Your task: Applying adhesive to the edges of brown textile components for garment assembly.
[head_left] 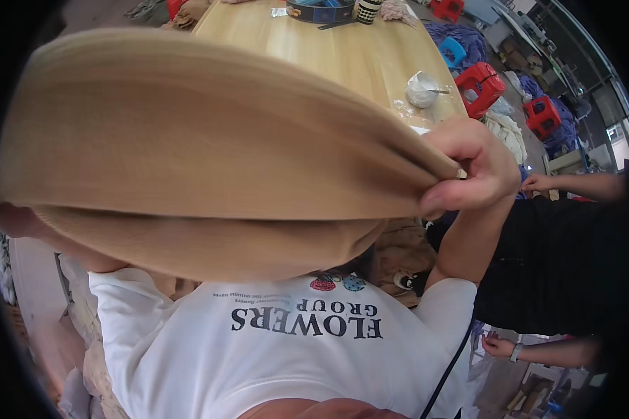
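Observation:
A large tan piece of ribbed cloth (210, 133) is raised in front of me, stretched from side to side and blurred by motion. A fold runs along its lower part. At its right end, my right hand (479, 164) is closed, pinching the gathered edge between thumb and fingers. My left hand (19, 220) is at the far left under the cloth's other end and holds it up there; the cloth covers most of its fingers. What lies behind the cloth is hidden.
Beyond the cloth is a wooden table (328, 56) with a white-smeared bowl (422, 89) and a round dark tin (321, 10). Red stools (481, 89) and a blue stool (452, 51) stand at right. Another person in black (548, 258) is close on my right.

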The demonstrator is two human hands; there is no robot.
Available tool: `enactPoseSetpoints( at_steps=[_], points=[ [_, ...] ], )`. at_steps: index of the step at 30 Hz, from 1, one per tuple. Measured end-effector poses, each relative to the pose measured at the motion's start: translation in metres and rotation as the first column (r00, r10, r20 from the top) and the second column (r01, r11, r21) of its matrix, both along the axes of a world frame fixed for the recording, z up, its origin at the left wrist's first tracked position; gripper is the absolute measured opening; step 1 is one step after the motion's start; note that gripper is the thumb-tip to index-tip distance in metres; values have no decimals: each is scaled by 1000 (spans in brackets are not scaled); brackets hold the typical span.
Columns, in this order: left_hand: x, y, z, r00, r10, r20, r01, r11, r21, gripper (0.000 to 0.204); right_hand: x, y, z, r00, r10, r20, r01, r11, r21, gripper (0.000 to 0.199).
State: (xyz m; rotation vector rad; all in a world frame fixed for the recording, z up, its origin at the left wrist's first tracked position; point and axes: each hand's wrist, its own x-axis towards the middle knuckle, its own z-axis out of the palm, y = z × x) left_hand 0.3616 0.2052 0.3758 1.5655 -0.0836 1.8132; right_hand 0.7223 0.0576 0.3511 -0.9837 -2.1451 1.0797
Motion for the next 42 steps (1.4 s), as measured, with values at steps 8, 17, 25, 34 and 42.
enactPoseSetpoints(
  at_steps=[8, 17, 25, 34, 42],
  points=[
    [-84, 3, -83, 982, -157, -102, 23, 641, -767, 30, 42, -24, -57, 920, -388, 51, 391, 910, -140, 17],
    [-26, 15, -232, 836, -516, -187, -126, 151, -980, 36, 79, -57, -154, 418, -877, -236, 767, 480, -425, 11],
    [30, 40, -241, 472, -854, -221, -29, 235, -971, 38, 83, -130, -146, 523, -841, -139, 773, 537, -339, 12],
    [78, 26, -225, 428, -853, -299, 29, 344, -938, 40, 92, -186, -160, 118, -866, -485, 925, 274, -264, 12],
    [50, 25, -217, 725, -456, -516, -318, 442, -838, 27, 98, -60, -192, -34, -814, -579, 894, 235, -383, 21]
  ],
)
